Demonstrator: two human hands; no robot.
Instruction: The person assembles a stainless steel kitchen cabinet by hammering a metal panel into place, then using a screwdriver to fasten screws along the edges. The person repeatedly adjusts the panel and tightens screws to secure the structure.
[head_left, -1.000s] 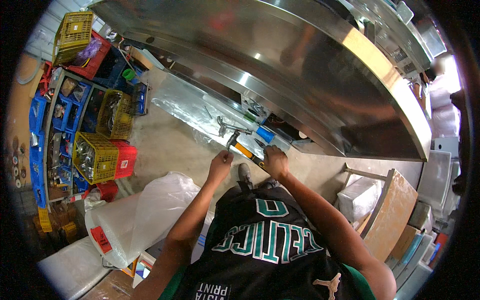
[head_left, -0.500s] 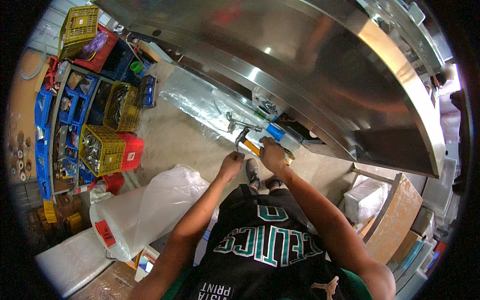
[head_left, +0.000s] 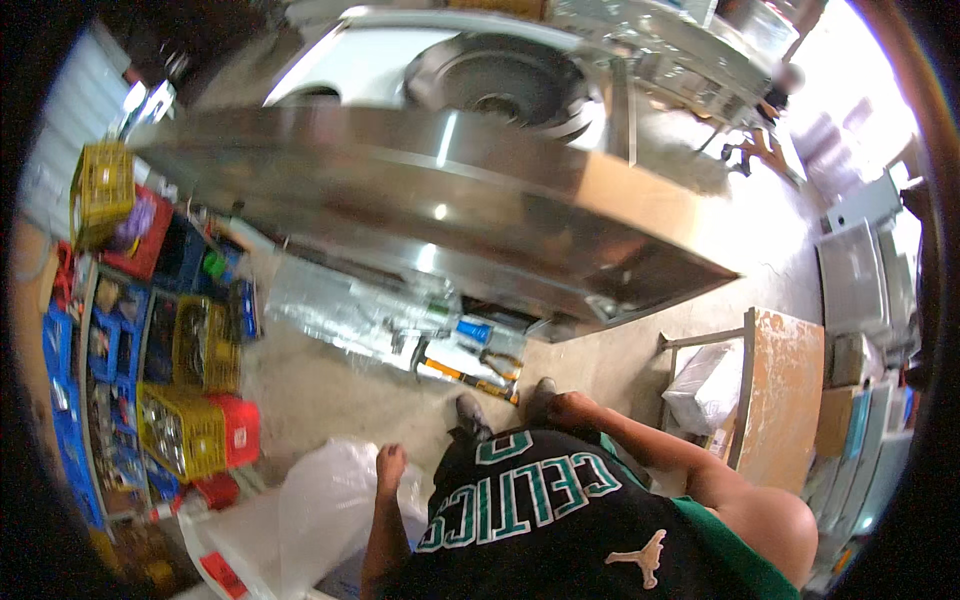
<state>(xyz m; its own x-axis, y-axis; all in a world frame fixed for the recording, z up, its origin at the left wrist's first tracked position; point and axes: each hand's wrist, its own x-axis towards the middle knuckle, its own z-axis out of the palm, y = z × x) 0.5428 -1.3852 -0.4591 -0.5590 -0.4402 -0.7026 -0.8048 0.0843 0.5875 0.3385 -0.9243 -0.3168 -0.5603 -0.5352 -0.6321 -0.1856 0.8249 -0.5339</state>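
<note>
Away from the hammer (head_left: 458, 375), left hand (head_left: 391, 464) has withdrawn; right hand (head_left: 574, 410) likewise.

Large unit (head_left: 430, 190): smooth metal, glossy, streaked with reflections. Sheet (head_left: 310, 305) beneath tools: clear plastic, crinkled, shiny. Hammer (head_left: 466, 377): dark metal-looking head. Floor (head_left: 305, 390): matt, concrete-like. Yellow crates (head_left: 206, 440): openwork plastic. Jersey (head_left: 560, 540): black cloth, matt. Board (head_left: 785, 385): wood-like, scuffed, patchy surface.
</note>
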